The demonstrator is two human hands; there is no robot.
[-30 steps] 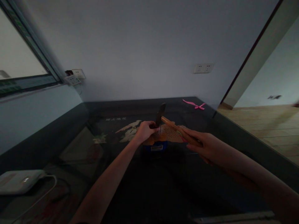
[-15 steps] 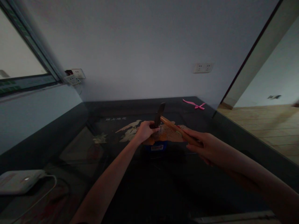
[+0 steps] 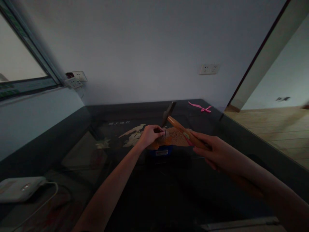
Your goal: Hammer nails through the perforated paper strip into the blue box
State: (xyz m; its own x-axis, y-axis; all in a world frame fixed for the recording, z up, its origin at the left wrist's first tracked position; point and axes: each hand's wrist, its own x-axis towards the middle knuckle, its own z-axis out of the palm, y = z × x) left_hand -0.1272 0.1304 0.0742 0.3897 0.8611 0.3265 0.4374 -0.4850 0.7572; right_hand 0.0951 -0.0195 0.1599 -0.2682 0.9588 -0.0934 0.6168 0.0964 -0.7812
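My right hand [image 3: 205, 146] is wrapped round the wooden handle of a hammer [image 3: 180, 126]. The dark metal hammer head [image 3: 169, 113] is raised just above and behind my left fingertips. Thumb and forefinger of my left hand [image 3: 151, 135] pinch a thin, dark, upright nail [image 3: 165, 132]. Beneath the nail is an orange-brown speckled piece [image 3: 177, 138]; I cannot tell what it is made of. Under its near side shows a blue object [image 3: 161, 151] with a white label, partly hidden by shadow.
The dark glossy table [image 3: 149, 190] carries printed pale artwork [image 3: 134, 137]. A pink ribbon [image 3: 204, 109] lies at the back right. A white device [image 3: 23, 188] with a cable is at the left. Behind stands a wall with sockets [image 3: 209, 69].
The hammer head has risen a little and tipped back, away from the nail. My left hand keeps its place, and the pinched nail shows more clearly.
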